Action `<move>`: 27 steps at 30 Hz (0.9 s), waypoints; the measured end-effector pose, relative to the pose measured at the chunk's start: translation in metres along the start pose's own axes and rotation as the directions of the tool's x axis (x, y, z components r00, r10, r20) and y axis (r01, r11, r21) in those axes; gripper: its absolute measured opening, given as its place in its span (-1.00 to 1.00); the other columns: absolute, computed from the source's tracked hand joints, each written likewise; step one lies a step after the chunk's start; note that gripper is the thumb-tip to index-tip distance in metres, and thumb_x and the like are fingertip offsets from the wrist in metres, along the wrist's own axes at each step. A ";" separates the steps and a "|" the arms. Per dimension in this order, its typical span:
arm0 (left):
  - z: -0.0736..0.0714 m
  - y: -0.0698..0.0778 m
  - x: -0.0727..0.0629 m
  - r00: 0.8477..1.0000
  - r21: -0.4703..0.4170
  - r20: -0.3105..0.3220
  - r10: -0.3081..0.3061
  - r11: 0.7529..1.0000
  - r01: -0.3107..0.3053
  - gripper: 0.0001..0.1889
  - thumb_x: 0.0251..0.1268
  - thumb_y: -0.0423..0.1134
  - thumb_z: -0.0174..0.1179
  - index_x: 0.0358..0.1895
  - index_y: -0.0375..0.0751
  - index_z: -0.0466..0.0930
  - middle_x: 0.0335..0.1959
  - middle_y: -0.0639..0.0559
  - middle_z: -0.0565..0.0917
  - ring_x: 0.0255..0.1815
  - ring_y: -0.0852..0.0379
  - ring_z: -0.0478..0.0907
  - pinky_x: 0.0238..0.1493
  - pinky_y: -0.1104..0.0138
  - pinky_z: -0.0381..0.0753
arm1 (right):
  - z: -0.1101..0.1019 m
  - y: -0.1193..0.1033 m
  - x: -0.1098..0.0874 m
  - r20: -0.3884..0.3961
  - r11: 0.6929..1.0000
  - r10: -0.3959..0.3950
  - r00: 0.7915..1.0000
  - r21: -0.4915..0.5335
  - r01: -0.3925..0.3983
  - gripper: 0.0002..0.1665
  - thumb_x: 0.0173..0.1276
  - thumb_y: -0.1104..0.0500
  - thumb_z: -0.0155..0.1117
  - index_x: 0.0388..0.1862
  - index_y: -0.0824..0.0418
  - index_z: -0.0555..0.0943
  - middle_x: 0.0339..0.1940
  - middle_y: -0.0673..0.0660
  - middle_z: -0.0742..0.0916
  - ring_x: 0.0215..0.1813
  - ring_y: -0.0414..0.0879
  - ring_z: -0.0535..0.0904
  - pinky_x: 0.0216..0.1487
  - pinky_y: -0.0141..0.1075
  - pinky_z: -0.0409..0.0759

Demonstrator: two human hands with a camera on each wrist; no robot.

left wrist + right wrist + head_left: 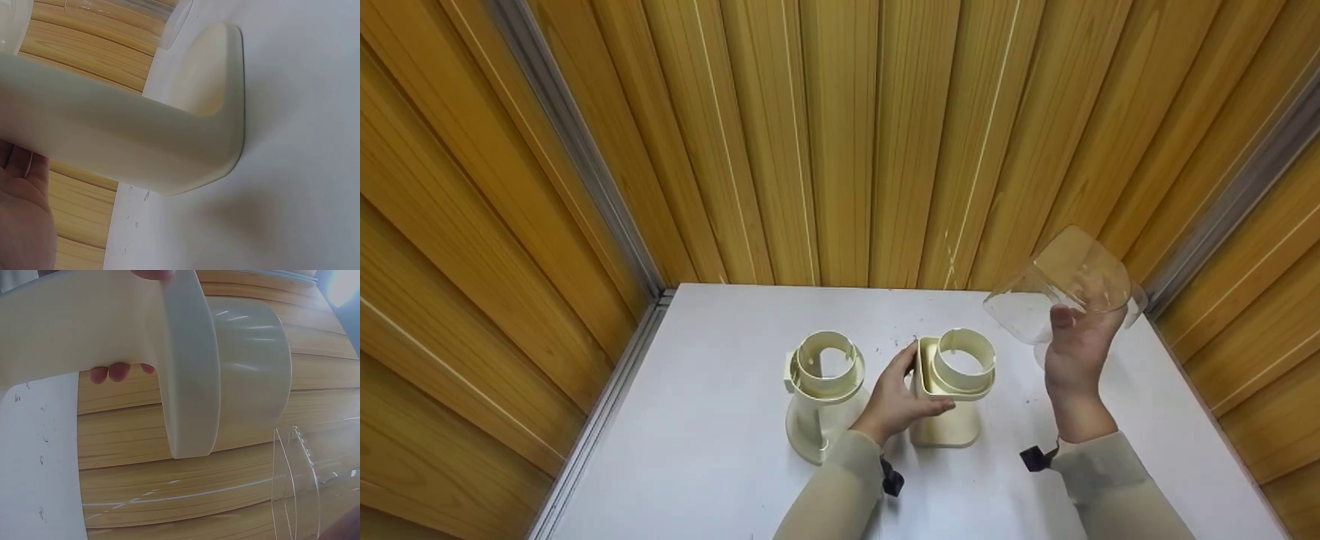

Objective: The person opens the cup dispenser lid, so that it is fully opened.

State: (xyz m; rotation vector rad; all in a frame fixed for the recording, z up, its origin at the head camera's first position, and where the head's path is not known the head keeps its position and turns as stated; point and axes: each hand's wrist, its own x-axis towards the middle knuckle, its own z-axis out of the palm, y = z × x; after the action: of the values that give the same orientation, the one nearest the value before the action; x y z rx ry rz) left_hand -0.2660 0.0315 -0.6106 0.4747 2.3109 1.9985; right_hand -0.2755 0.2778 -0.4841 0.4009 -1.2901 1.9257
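My left hand (894, 401) grips a cream plastic stand (945, 429) just under its wide top, thumb along the near side. A round open collar rises from that top, and the flat foot rests on the white table. In the right wrist view several left fingertips (119, 372) show under the stand's top (191, 365). Raised to the right, my right hand (1076, 364) holds a clear plastic container (1016, 304), tilted, with fingers seen through its wall. The container (334, 461) is apart from the collar (250, 360).
Left of my left hand stands a second cream stand (804, 431) with a round collar and a round foot. Small dark specks lie on the white table (712, 420). Wood-patterned walls (840, 150) with grey metal corner strips (577, 142) enclose the back and sides.
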 end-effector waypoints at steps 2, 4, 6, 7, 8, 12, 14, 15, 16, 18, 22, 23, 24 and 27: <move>0.000 0.000 0.000 1.000 -0.002 0.000 0.001 1.000 -0.001 0.21 -0.08 -0.12 0.85 0.75 0.12 0.38 0.58 0.20 0.63 0.69 0.08 0.49 0.83 0.01 0.31 | -0.002 0.001 -0.001 -0.006 0.999 0.037 0.999 -0.021 -0.037 0.20 0.33 -0.05 0.75 0.73 0.03 0.17 0.66 0.14 0.44 0.78 0.09 0.21 0.82 0.00 -0.04; 0.000 0.000 0.000 1.000 -0.001 0.001 0.002 1.000 -0.002 0.21 -0.08 -0.11 0.85 0.75 0.11 0.38 0.58 0.19 0.63 0.69 0.07 0.49 0.83 0.01 0.31 | -0.003 0.001 -0.002 -0.008 0.996 0.079 0.997 -0.042 -0.080 0.20 0.39 0.03 0.72 0.77 -0.01 0.12 0.70 0.13 0.42 0.82 0.10 0.19 0.87 0.02 -0.05; 0.000 0.000 0.000 1.000 -0.001 0.000 0.000 1.000 0.000 0.21 -0.08 -0.11 0.85 0.75 0.11 0.38 0.58 0.19 0.63 0.70 0.07 0.49 0.84 0.01 0.31 | -0.005 0.002 -0.002 -0.002 0.991 0.113 0.994 -0.070 -0.113 0.17 0.46 0.10 0.65 0.80 -0.03 0.08 0.73 0.12 0.41 0.84 0.11 0.18 0.91 0.04 -0.02; 0.000 -0.001 0.000 1.000 -0.001 0.000 0.000 1.000 0.000 0.21 -0.08 -0.11 0.85 0.75 0.11 0.38 0.57 0.19 0.63 0.70 0.07 0.49 0.84 0.01 0.31 | -0.005 0.002 -0.003 -0.010 0.988 0.130 0.991 -0.085 -0.130 0.15 0.48 0.13 0.63 0.79 -0.04 0.08 0.73 0.11 0.42 0.84 0.10 0.20 0.89 0.04 0.03; 0.000 0.000 0.000 1.000 0.000 0.000 0.000 1.000 0.000 0.21 -0.08 -0.12 0.85 0.74 0.11 0.39 0.57 0.19 0.63 0.70 0.07 0.48 0.84 0.01 0.31 | -0.006 0.002 -0.003 -0.014 0.985 0.145 0.989 -0.094 -0.145 0.13 0.49 0.15 0.62 0.79 -0.05 0.08 0.73 0.11 0.42 0.83 0.10 0.21 0.88 0.04 0.08; 0.000 0.001 0.000 1.000 0.003 0.000 0.015 1.000 -0.015 0.19 -0.07 -0.13 0.85 0.74 0.10 0.39 0.57 0.17 0.64 0.70 0.05 0.49 0.84 -0.01 0.32 | -0.005 0.004 -0.003 -0.046 0.973 0.188 0.981 -0.126 -0.193 0.05 0.53 0.22 0.57 0.75 -0.06 0.12 0.67 0.07 0.45 0.75 0.04 0.30 0.70 -0.12 0.31; 0.000 0.001 0.001 1.000 0.006 0.005 0.026 1.000 -0.026 0.18 -0.05 -0.12 0.84 0.74 0.10 0.39 0.56 0.16 0.64 0.69 0.05 0.50 0.83 -0.01 0.33 | -0.005 0.005 -0.003 -0.052 0.970 0.201 0.978 -0.127 -0.206 0.04 0.53 0.24 0.56 0.74 -0.06 0.12 0.65 0.06 0.46 0.72 0.00 0.33 0.63 -0.21 0.39; 0.000 0.001 0.001 1.000 0.007 0.008 0.031 1.000 -0.031 0.17 -0.04 -0.12 0.84 0.74 0.10 0.39 0.55 0.16 0.65 0.68 0.05 0.50 0.82 -0.01 0.34 | -0.005 0.005 -0.003 -0.052 0.971 0.207 0.977 -0.115 -0.211 0.04 0.53 0.28 0.55 0.74 -0.05 0.12 0.64 0.07 0.46 0.71 0.00 0.34 0.62 -0.24 0.43; 0.000 0.000 0.001 0.999 0.010 0.010 0.034 0.999 -0.034 0.17 -0.04 -0.11 0.83 0.74 0.10 0.39 0.54 0.16 0.65 0.67 0.06 0.51 0.82 -0.01 0.35 | -0.005 0.006 -0.003 -0.051 0.971 0.210 0.976 -0.103 -0.214 0.04 0.53 0.31 0.54 0.73 -0.05 0.12 0.63 0.07 0.47 0.70 -0.01 0.36 0.61 -0.25 0.47; 0.000 0.000 0.001 0.999 0.011 0.013 0.037 0.999 -0.037 0.17 -0.03 -0.11 0.83 0.74 0.09 0.39 0.54 0.16 0.65 0.66 0.06 0.51 0.81 -0.01 0.35 | -0.005 0.008 -0.002 -0.050 0.970 0.217 0.975 -0.099 -0.221 0.04 0.52 0.36 0.53 0.72 -0.03 0.12 0.61 0.07 0.48 0.68 -0.01 0.39 0.63 -0.27 0.50; 0.000 -0.002 0.001 1.000 0.010 0.009 0.024 1.000 -0.025 0.18 -0.03 -0.11 0.83 0.75 0.08 0.38 0.56 0.16 0.64 0.68 0.04 0.49 0.82 -0.04 0.34 | -0.008 0.014 0.000 -0.062 0.967 0.243 0.968 -0.069 -0.247 -0.01 0.49 0.47 0.46 0.66 -0.03 0.16 0.57 0.07 0.55 0.61 -0.02 0.47 0.55 -0.31 0.58; 0.000 -0.002 0.001 1.000 0.006 0.009 0.020 1.000 -0.020 0.19 -0.04 -0.11 0.83 0.75 0.08 0.37 0.57 0.17 0.63 0.69 0.04 0.49 0.83 -0.04 0.33 | -0.009 0.016 0.000 -0.062 0.965 0.250 0.966 -0.064 -0.254 -0.02 0.49 0.49 0.44 0.65 -0.04 0.17 0.55 0.07 0.56 0.58 -0.03 0.49 0.51 -0.32 0.61; 0.000 -0.002 0.001 1.000 0.005 0.008 0.015 1.000 -0.015 0.19 -0.04 -0.11 0.84 0.75 0.09 0.37 0.58 0.18 0.62 0.70 0.04 0.48 0.83 -0.05 0.32 | -0.011 0.018 0.001 -0.058 0.965 0.254 0.965 -0.053 -0.257 -0.02 0.48 0.51 0.41 0.64 -0.05 0.17 0.54 0.07 0.57 0.56 -0.02 0.49 0.48 -0.32 0.63; 0.000 -0.002 0.001 1.000 0.001 0.010 0.000 1.000 0.000 0.20 -0.05 -0.11 0.84 0.76 0.13 0.37 0.60 0.21 0.61 0.72 0.05 0.47 0.84 -0.04 0.30 | -0.015 0.025 0.004 -0.027 0.964 0.263 0.965 -0.045 -0.264 0.02 0.45 0.55 0.36 0.68 -0.07 0.15 0.54 0.09 0.56 0.55 0.01 0.48 0.45 -0.31 0.66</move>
State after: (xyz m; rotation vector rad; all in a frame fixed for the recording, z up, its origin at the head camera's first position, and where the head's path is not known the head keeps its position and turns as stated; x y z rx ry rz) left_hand -0.2671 0.0312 -0.6124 0.4834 2.3064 1.9906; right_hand -0.2943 0.2876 -0.5044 0.1907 -1.4320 2.1059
